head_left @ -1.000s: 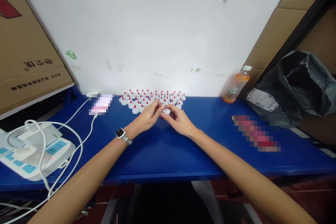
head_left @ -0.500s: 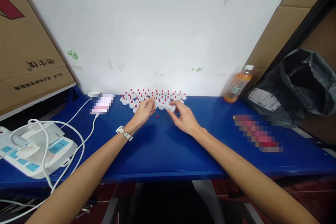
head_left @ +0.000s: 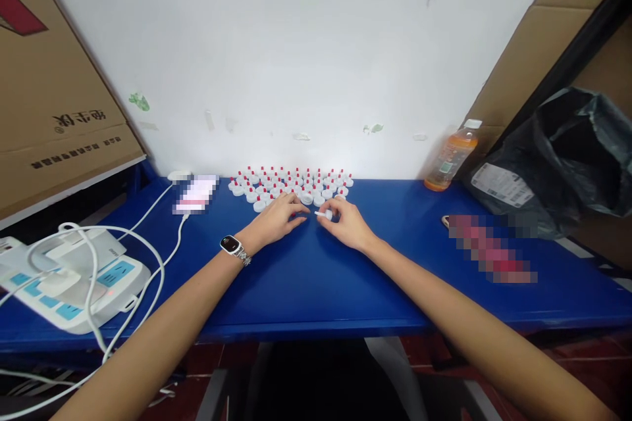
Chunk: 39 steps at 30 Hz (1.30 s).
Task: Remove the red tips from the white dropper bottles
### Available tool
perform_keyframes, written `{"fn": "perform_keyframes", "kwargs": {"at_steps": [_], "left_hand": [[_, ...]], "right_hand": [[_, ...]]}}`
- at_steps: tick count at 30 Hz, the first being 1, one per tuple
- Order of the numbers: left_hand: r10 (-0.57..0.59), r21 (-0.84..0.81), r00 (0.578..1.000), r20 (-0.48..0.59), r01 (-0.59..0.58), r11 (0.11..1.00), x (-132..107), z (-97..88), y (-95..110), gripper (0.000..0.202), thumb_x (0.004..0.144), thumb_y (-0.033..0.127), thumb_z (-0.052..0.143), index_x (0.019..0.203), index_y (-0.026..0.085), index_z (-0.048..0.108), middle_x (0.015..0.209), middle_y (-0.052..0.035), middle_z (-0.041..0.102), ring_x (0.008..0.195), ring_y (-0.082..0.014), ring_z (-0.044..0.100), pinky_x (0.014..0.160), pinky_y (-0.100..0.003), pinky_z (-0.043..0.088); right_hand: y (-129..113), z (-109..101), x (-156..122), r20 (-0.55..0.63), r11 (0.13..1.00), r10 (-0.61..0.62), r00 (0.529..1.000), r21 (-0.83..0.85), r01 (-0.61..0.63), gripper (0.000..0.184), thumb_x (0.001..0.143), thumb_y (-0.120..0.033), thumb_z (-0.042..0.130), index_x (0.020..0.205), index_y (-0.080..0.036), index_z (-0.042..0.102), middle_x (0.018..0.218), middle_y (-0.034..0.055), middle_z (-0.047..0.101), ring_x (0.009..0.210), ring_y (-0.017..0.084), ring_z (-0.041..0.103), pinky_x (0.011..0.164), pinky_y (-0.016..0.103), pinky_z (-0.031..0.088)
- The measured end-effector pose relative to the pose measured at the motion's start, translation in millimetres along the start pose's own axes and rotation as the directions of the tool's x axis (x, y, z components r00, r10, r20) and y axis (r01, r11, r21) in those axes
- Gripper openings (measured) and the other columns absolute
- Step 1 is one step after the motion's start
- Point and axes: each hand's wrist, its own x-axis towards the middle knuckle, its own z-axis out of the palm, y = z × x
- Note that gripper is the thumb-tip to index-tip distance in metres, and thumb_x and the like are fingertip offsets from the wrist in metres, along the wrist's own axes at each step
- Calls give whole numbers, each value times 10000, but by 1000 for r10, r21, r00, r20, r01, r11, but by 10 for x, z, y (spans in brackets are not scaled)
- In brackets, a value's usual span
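Head camera: two bare hands meet at the middle of a blue table (head_left: 316, 289), just in front of a cluster of red-tipped white caps (head_left: 291, 183) set in rows against the white wall. The right hand (head_left: 348, 223) is curled, its thumb and forefinger pinched narrow on a small white cap (head_left: 324, 214) held just above the tabletop, the remaining fingers tucked under. The left hand (head_left: 277, 218) lies palm down with its fingers stretched loosely forward, tips resting on the table beside the held cap and at the front edge of the cluster. Whether anything lies under those fingers cannot be told. A wristwatch (head_left: 230, 245) sits on the left wrist. An orange bottle (head_left: 451, 158) stands well to the right near a black bag (head_left: 567, 158). A power strip (head_left: 74, 270) with white cables lies at far left, below a cardboard box (head_left: 49, 79).
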Motion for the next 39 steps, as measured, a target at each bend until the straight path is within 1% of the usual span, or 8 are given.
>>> {"fn": "perform_keyframes", "kwargs": {"at_steps": [8, 11, 16, 22, 27, 32, 35, 39], "left_hand": [[-131, 182, 986, 101, 111, 977, -55, -247, 196, 238, 993, 251, 535, 1169, 172, 673, 1123, -103, 619, 1025, -250, 627, 906, -384, 519], [-157, 219, 980, 125, 127, 967, -44, -219, 228, 271, 995, 219, 517, 1216, 174, 666, 1143, -114, 614, 1032, -254, 641, 905, -383, 522], [-175, 254, 974, 141, 136, 958, -8, -126, 250, 282, 1012, 214, 486, 1218, 180, 675, 1131, -112, 607, 972, -235, 658, 869, -354, 526], [-181, 229, 975, 130, 148, 962, 42, -94, 271, 304, 1028, 187, 422, 1128, 160, 708, 1081, -104, 636, 882, -210, 657, 824, -339, 521], [-134, 118, 986, 104, 122, 986, 58, -72, 169, 273, 992, 152, 464, 1064, 169, 727, 1035, -100, 658, 864, -211, 661, 838, -349, 523], [-128, 8, 988, 83, 128, 992, 17, -44, 6, 252, 950, 163, 541, 1156, 174, 685, 1084, -104, 656, 912, -219, 664, 861, -355, 531], [-154, 41, 985, 82, 151, 988, -22, -50, -16, 254, 957, 189, 540, 1174, 177, 672, 1105, -107, 633, 911, -221, 666, 842, -353, 535], [-161, 128, 980, 118, 146, 981, -24, -75, 56, 244, 982, 179, 489, 1126, 161, 685, 1090, -114, 624, 958, -242, 668, 878, -368, 528]], "right_hand": [[24, 14, 63, 27, 999, 39, 999, 17, -40, 145, 879, -323, 689, 914, -200, 757, 771, -9, 588, 672, 130, 548, 681, 280, 426], [21, 40, 76, 42, 999, 38, 998, -7, -37, 188, 910, -355, 675, 971, -221, 792, 801, 6, 617, 680, 140, 572, 708, 300, 445], [60, 85, 122, -47, 998, 20, 999, -50, -23, 182, 901, -375, 712, 966, -244, 820, 975, 60, 585, 913, 194, 595, 857, 333, 463], [118, 100, 176, 39, 1000, 12, 999, -10, -11, 158, 916, -288, 662, 969, -186, 770, 720, -22, 573, 685, 133, 528, 704, 275, 405], [113, 68, 160, 84, 996, 84, 993, 2, -85, 211, 913, -311, 640, 1066, -197, 729, 672, -44, 609, 642, 133, 535, 695, 278, 401], [-18, 10, 104, -23, 973, -136, 990, -190, 129, 259, 936, -317, 645, 1175, -228, 692, 936, 35, 634, 940, 207, 586, 894, 361, 405], [-114, 12, 122, 81, 900, -259, 962, -341, 271, 184, 955, -328, 635, 1092, -246, 727, 1087, 86, 601, 1062, 252, 533, 951, 416, 371], [-171, 76, 212, 200, 826, -287, 937, -443, 348, 198, 955, -336, 643, 1085, -221, 740, 1165, 128, 566, 1125, 294, 482, 933, 442, 357]]}}
